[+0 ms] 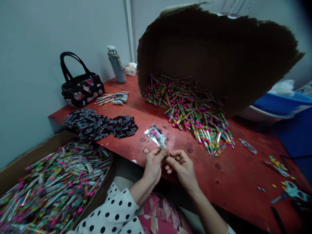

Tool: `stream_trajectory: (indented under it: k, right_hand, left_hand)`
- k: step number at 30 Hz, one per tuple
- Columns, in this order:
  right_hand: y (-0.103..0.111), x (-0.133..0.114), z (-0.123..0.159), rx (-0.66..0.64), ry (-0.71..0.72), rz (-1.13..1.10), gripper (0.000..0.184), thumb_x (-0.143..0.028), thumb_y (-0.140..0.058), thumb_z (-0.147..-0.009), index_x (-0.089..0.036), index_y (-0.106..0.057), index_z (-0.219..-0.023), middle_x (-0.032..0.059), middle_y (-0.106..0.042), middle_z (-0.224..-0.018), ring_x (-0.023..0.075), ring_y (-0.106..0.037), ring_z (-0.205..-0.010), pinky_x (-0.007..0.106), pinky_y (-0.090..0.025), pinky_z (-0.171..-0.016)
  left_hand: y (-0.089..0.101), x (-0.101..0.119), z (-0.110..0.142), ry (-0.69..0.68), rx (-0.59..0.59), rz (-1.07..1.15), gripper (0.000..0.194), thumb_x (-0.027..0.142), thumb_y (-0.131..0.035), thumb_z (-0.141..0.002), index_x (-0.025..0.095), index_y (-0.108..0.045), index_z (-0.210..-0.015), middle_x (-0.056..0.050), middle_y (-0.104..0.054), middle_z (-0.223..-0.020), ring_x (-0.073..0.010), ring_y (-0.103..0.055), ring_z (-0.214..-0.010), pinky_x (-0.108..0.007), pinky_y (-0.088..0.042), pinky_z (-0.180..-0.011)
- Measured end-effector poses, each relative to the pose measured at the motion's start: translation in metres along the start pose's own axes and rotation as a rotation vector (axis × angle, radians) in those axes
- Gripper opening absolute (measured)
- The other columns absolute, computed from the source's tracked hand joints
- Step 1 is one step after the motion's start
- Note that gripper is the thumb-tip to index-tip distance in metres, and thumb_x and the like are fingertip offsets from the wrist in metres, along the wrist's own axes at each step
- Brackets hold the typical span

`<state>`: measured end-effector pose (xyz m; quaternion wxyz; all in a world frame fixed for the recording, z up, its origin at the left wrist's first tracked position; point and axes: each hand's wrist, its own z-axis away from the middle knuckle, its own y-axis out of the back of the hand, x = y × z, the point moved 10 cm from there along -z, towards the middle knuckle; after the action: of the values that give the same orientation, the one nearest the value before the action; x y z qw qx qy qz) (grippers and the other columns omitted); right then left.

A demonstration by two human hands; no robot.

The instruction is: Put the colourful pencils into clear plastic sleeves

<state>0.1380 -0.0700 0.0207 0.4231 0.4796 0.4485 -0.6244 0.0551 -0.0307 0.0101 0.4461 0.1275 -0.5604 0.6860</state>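
Observation:
My left hand [153, 164] is closed in a pinch on the near end of a shiny clear plastic packet [155, 135] with pink bits in it, which stretches away over the table. Close beside it, my right hand [183, 169] has thumb and forefinger pressed together at a tiny coloured spot, too small to name. Beyond the hands, a heap of clear tubes [185, 104] filled with coloured beads, with pink ends, spills from a large torn cardboard box [195, 42] lying on its side.
Wrapped tubes fill an open carton [9, 178] below left. On the red table [209, 191] lie a dark patterned cloth [97, 125], a floral handbag [84, 89], a bottle [117, 65], a tissue box [131, 69] and scissors [290, 191]. Blue basins [280, 102] stand at right.

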Motion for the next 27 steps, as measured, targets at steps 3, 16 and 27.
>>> stream_trajectory:
  k: [3, 16, 27]
  right_hand:
    - [0.007, -0.020, -0.013, -0.055, 0.141, 0.294, 0.022, -0.033, -0.060, -0.078, -0.021, -0.053, -0.096, 0.0032, -0.064, -0.085, 0.0161, -0.063, -0.067, 0.027, -0.053, -0.054]
    - [0.022, -0.049, -0.118, -0.462, 1.066, 1.779, 0.045, -0.008, -0.041, -0.087, -0.024, -0.041, -0.129, 0.0067, -0.040, -0.138, 0.0237, -0.032, -0.127, 0.048, -0.023, -0.103]
    - [0.014, -0.030, -0.095, -0.422, 0.962, 1.615, 0.038, -0.008, -0.033, -0.088, -0.015, -0.049, -0.121, 0.0100, -0.049, -0.130, 0.0205, -0.038, -0.123, 0.043, -0.026, -0.103]
  left_hand:
    - [0.042, 0.052, 0.014, -0.214, 0.195, 0.078, 0.029, 0.037, -0.074, -0.058, 0.013, -0.059, -0.067, 0.000, -0.063, -0.062, -0.0131, -0.061, -0.056, -0.025, -0.050, -0.057]
    - [-0.001, 0.093, -0.019, -0.744, 0.030, -1.341, 0.036, 0.043, -0.055, -0.077, 0.021, -0.062, -0.105, -0.009, -0.060, -0.109, -0.0218, -0.054, -0.102, -0.037, -0.039, -0.091]
    - [-0.020, 0.066, -0.064, -0.862, 0.087, -1.751, 0.019, 0.032, -0.050, -0.083, 0.024, -0.067, -0.086, -0.004, -0.061, -0.100, -0.0199, -0.049, -0.100, -0.042, -0.030, -0.096]
